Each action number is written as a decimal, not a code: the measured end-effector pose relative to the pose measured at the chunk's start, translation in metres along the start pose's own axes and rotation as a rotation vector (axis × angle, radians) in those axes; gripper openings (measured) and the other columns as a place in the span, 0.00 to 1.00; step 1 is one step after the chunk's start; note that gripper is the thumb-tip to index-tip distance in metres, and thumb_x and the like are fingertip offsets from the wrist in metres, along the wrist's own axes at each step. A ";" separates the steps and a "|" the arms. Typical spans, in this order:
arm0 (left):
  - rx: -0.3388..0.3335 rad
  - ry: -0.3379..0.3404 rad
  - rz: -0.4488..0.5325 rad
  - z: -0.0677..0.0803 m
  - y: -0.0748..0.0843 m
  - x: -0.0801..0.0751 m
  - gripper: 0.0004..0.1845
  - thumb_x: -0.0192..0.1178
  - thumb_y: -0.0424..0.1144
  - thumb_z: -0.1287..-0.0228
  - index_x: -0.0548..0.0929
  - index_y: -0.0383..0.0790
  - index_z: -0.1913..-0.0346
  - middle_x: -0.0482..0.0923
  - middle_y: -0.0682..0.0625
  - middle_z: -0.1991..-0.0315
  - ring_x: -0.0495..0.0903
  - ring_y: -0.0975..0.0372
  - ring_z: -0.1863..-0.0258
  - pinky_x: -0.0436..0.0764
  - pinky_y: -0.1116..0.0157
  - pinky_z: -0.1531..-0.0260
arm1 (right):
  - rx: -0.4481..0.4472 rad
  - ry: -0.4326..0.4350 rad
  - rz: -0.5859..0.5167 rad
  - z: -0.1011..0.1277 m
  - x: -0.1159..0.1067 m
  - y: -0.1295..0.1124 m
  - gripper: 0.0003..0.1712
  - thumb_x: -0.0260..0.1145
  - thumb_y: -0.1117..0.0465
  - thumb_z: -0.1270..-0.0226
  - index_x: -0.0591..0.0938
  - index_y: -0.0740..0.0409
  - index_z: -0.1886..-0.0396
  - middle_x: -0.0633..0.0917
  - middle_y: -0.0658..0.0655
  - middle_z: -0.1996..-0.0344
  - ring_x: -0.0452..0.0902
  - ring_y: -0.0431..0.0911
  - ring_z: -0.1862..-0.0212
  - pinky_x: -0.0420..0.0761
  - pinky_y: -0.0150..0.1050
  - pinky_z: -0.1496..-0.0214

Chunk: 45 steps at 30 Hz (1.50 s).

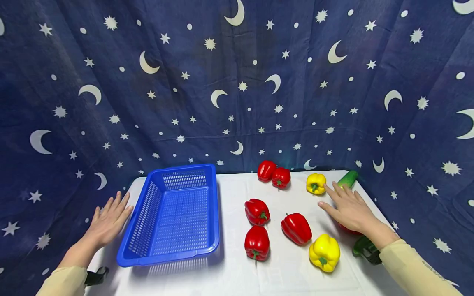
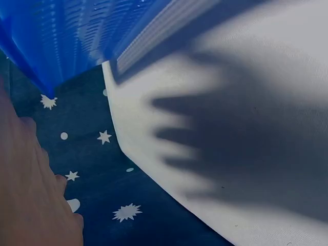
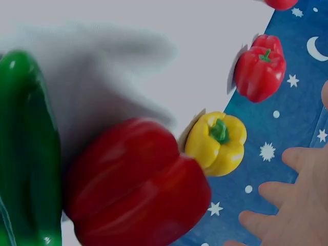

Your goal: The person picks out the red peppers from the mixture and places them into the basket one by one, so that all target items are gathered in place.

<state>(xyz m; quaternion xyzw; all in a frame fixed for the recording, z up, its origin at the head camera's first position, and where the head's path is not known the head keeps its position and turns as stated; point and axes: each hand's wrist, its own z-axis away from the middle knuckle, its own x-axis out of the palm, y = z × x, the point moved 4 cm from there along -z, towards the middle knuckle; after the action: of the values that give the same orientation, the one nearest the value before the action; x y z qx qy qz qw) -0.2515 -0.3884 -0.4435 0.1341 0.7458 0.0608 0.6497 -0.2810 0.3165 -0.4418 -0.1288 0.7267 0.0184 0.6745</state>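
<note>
My left hand (image 1: 109, 222) is held with straight, spread fingers just left of a blue plastic basket (image 1: 166, 260), holding nothing. In the left wrist view its shadow falls on the white cloth. On the right, my right hand (image 1: 349, 209) hovers with fingers extended over a red bell pepper (image 3: 136, 187) it partly hides in the head view. Beyond its fingertips lie a yellow bell pepper (image 1: 316, 183) and a green cucumber (image 1: 348, 179). Another long green vegetable (image 3: 28, 154) lies beside that red pepper, partly hidden by the right wrist in the head view.
Several red bell peppers, including one (image 1: 296, 228) near the middle and one (image 1: 257, 243) further left, are spread across the white table (image 1: 237, 185). A second yellow bell pepper (image 1: 324, 253) sits near the front. A dark blue star-and-moon curtain (image 1: 244, 53) encloses the back and sides.
</note>
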 end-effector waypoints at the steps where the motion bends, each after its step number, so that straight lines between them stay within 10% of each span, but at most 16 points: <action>1: 0.002 -0.001 0.007 0.000 0.001 0.000 0.33 0.31 0.56 0.28 0.39 0.45 0.27 0.30 0.37 0.28 0.27 0.41 0.31 0.26 0.35 0.45 | 0.001 -0.005 -0.005 0.000 0.000 -0.001 0.51 0.41 0.26 0.40 0.55 0.56 0.28 0.51 0.69 0.30 0.40 0.72 0.33 0.35 0.67 0.38; 34: 0.102 -0.050 0.268 0.029 0.028 -0.001 0.31 0.33 0.48 0.26 0.38 0.48 0.27 0.28 0.44 0.27 0.28 0.48 0.30 0.21 0.43 0.42 | -0.064 -0.074 -0.121 0.005 0.018 -0.055 0.47 0.47 0.25 0.44 0.56 0.41 0.28 0.58 0.58 0.30 0.54 0.60 0.32 0.56 0.66 0.41; 45: 0.123 -0.071 0.385 0.044 0.035 0.002 0.30 0.38 0.44 0.26 0.40 0.55 0.27 0.28 0.50 0.27 0.32 0.47 0.30 0.33 0.37 0.42 | -0.031 -0.171 -0.285 0.009 0.021 -0.059 0.46 0.54 0.27 0.46 0.60 0.40 0.30 0.67 0.54 0.35 0.63 0.54 0.36 0.64 0.60 0.43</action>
<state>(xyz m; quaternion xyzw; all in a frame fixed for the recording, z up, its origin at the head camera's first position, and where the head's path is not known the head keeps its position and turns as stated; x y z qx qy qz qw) -0.2043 -0.3576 -0.4424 0.3156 0.6855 0.1334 0.6424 -0.2612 0.2576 -0.4545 -0.2388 0.6407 -0.0554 0.7276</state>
